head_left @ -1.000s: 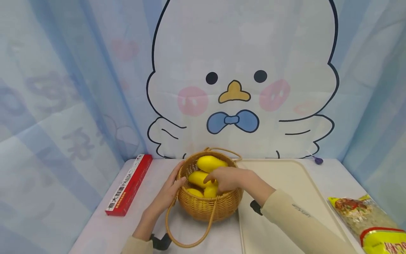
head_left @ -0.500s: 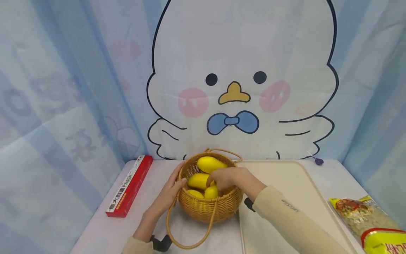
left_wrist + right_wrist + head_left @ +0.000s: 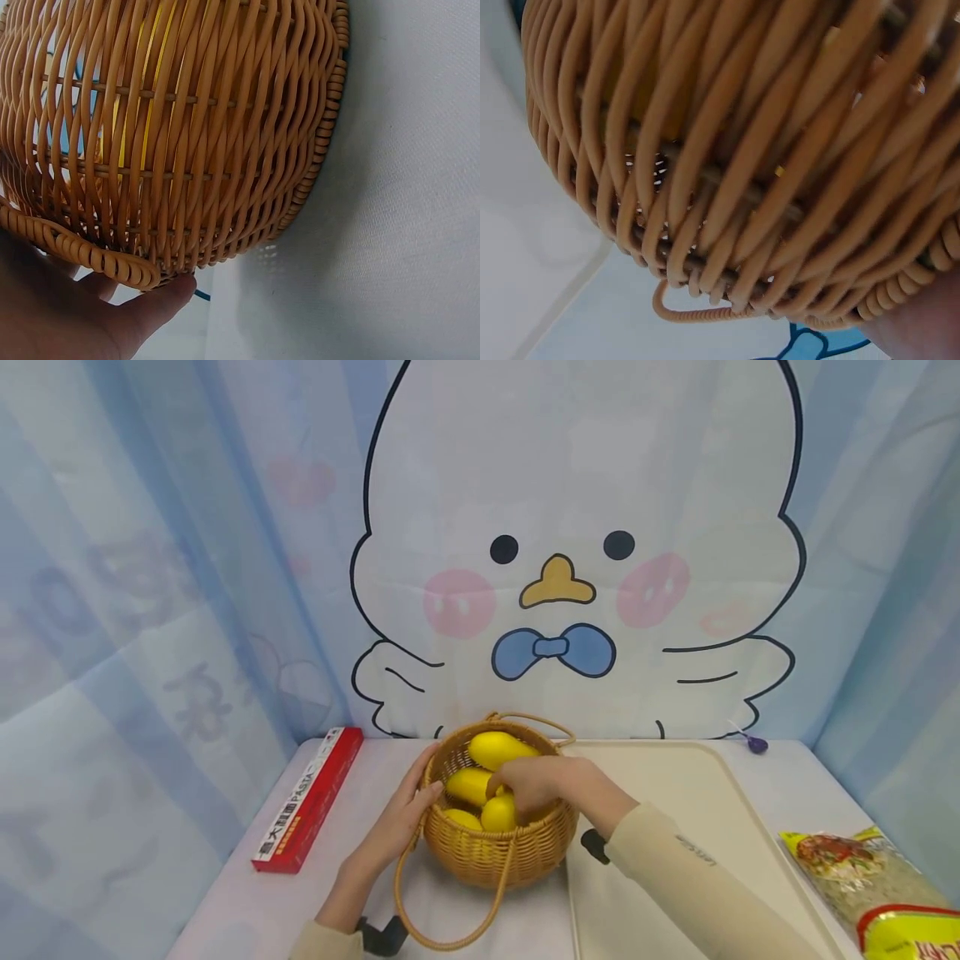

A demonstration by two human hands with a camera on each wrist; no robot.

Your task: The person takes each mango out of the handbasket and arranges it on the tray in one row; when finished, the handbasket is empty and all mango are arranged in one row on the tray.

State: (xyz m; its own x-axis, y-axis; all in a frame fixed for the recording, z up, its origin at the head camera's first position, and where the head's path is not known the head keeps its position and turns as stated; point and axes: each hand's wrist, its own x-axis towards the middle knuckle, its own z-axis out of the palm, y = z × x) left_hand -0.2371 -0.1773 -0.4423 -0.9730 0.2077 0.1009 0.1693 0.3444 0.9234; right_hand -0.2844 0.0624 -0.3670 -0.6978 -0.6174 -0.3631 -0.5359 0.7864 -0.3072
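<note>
A round wicker basket (image 3: 495, 860) holds several smooth yellow mangoes (image 3: 501, 749), some long and some rounder. At its left rim my left hand (image 3: 397, 818) grips the basket, thumb over the edge and fingers along the outer side. In the left wrist view the thumb of the left hand (image 3: 142, 315) lies against the weave by the handle's end. My right hand (image 3: 536, 782) reaches inside, its fingers curled round a yellow mango between the others; the fingertips are mostly hidden. Through the weave in the right wrist view only bits of yellow show inside the basket (image 3: 727, 165).
A beige tray (image 3: 645, 760) lies to the right, partly under the right forearm. Beyond it is a food packet (image 3: 862, 877). A red pasta box (image 3: 315, 802) lies at the left. One basket handle (image 3: 450, 943) hangs toward the front; a small purple object (image 3: 757, 745) is at the back.
My right hand has lowered a little into the basket, and its raised index finger has curled down among the mangoes. The left hand and the basket have stayed in place.
</note>
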